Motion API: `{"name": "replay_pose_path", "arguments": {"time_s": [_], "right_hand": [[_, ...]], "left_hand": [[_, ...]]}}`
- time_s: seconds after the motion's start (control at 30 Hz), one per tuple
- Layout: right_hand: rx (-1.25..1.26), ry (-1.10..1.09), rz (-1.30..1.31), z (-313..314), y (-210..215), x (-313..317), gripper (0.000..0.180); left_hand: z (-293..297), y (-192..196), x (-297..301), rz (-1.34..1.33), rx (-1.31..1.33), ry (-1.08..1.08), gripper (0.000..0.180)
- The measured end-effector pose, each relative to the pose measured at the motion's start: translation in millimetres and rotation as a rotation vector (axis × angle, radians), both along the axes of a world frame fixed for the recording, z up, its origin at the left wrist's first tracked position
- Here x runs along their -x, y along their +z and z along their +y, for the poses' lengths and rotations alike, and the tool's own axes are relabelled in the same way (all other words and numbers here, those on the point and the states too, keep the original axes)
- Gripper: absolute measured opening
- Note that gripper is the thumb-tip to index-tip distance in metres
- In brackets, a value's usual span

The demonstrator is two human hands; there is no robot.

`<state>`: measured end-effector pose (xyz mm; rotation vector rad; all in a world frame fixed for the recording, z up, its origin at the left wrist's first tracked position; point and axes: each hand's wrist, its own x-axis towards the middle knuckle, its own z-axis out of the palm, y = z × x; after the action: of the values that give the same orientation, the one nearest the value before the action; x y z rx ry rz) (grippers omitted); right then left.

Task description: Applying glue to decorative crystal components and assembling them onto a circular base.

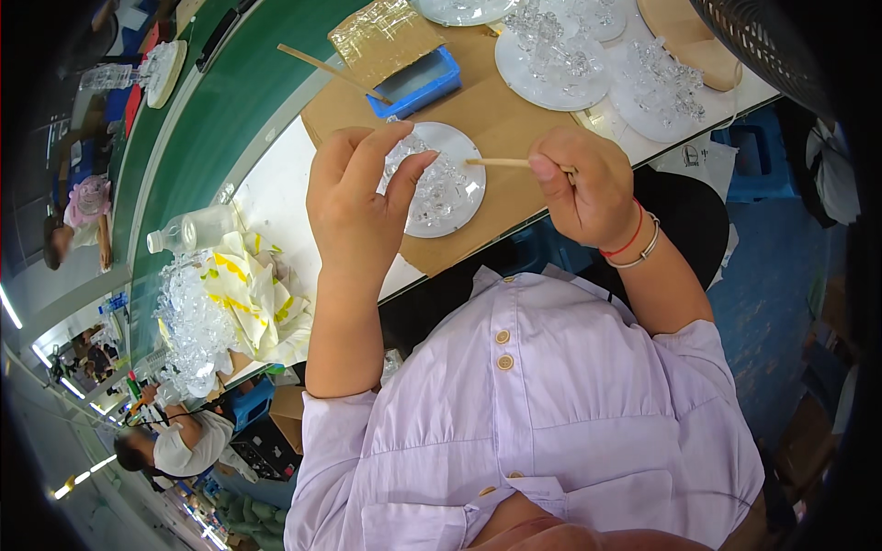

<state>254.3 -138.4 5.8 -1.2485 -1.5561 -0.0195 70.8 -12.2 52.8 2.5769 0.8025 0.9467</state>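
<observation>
One bottle (193, 230) lies on the bench (280, 188), just beside one crumpled bag (253, 298). The left hand (354, 193) is curved, its thumb and forefinger apart. One blue box (427, 97) stands behind one plate (470, 191) of many clear pieces (432, 197). One stick (501, 163), gripped by the right hand (579, 184), reaches this plate's right edge. Farther are at least four other plates (519, 78).

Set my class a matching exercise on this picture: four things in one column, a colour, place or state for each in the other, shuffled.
Column one
1. Thin stick
2. Plate nearest the stick's tip
3. Small box just beyond that plate
4. Buttoned shirt

Column two
A. Pale purple
B. Bearing clear pieces
C. Blue
D. Gripped in the right hand

Pairs: 1-D, 2-B, 3-C, 4-A
</observation>
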Motion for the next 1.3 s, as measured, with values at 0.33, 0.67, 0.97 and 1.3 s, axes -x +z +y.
{"name": "replay_pose_path", "arguments": {"time_s": [0.33,0.67,0.97,1.3], "right_hand": [[0.002,0.068,-0.019,-16.7,1.9,6.1,0.006],[-0.010,0.032,-0.042,-15.6,1.6,9.8,0.007],[0.013,0.100,-0.015,-27.1,2.5,22.5,0.006],[0.000,-0.027,-0.040,-1.4,-0.4,1.0,0.004]], "left_hand": [[12.1,-1.5,0.3,0.020,-0.154,-0.115,0.029],[13.8,-12.0,0.6,-0.049,0.028,-0.124,0.028],[13.5,-12.9,0.2,-0.072,0.045,-0.142,0.027],[13.3,-12.6,0.3,-0.076,0.063,-0.153,0.028]]}}
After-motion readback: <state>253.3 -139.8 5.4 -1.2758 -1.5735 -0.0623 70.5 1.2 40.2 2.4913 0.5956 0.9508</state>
